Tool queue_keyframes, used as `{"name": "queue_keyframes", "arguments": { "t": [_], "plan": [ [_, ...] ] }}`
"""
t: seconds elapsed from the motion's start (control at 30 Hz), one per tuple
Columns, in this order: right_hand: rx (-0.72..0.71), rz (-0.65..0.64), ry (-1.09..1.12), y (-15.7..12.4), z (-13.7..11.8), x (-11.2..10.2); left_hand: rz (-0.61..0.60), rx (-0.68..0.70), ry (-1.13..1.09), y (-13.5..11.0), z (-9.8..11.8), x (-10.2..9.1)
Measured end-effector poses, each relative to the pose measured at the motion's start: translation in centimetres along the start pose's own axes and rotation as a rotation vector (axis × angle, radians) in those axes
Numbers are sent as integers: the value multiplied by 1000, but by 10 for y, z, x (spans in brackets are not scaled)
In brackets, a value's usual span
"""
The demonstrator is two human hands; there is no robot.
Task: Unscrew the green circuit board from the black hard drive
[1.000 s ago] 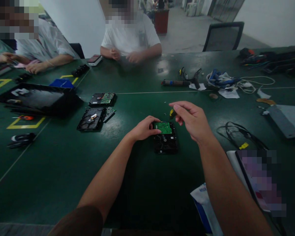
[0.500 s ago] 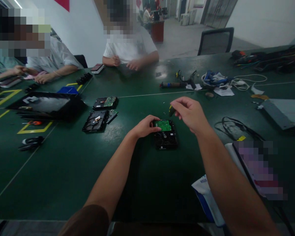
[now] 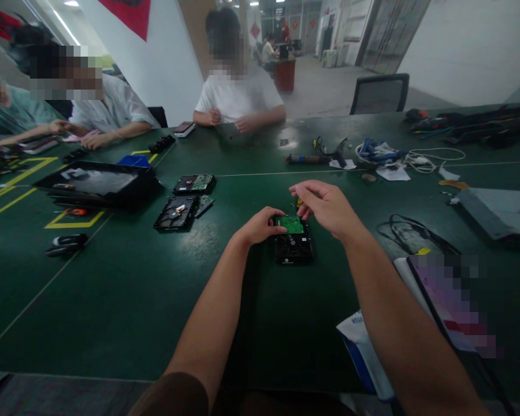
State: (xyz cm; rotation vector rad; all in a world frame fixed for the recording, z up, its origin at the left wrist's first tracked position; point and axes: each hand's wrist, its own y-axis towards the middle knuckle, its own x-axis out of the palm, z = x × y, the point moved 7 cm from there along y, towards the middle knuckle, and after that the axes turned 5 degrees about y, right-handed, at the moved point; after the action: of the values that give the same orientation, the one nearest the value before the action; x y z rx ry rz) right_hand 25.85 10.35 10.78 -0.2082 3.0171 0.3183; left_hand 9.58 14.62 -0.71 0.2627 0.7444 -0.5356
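Observation:
A black hard drive (image 3: pixel 293 249) with a green circuit board (image 3: pixel 291 224) lies flat on the green table in front of me. My left hand (image 3: pixel 265 224) grips its far left side, the thumb resting at the board's edge. My right hand (image 3: pixel 318 203) is over the drive's far right corner, fingers pinched round a small black-and-yellow screwdriver (image 3: pixel 299 202). Most of that tool is hidden by the fingers, and I cannot see whether its tip touches the drive. Tiny bright bits, perhaps screws, lie just beyond the drive.
To the left are two more drives, one opened (image 3: pixel 177 212) and one with its board (image 3: pixel 195 183), plus a loose circuit board (image 3: pixel 204 205). A black tray (image 3: pixel 99 182) stands further left. Cables (image 3: pixel 409 231), a pouch (image 3: pixel 366 346) and a grey metal box (image 3: pixel 498 211) are on the right. People sit opposite.
My right hand has come down and nearer to the drive's far end with the screwdriver. My left hand keeps its hold. The whole view has shifted slightly as my head moved.

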Motion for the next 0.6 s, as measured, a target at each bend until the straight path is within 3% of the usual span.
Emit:
{"name": "queue_keyframes", "arguments": {
  "t": [0.17,0.4,0.6],
  "plan": [
    [74,29,124,1,3,-1,-17,-4,7,1,-1,-2],
    [-40,177,-95,3,-2,-21,-47,1,-2,3,-3,-4],
    [-54,256,-141,3,3,-27,-52,-9,-1,2,0,-4]
  ]
}}
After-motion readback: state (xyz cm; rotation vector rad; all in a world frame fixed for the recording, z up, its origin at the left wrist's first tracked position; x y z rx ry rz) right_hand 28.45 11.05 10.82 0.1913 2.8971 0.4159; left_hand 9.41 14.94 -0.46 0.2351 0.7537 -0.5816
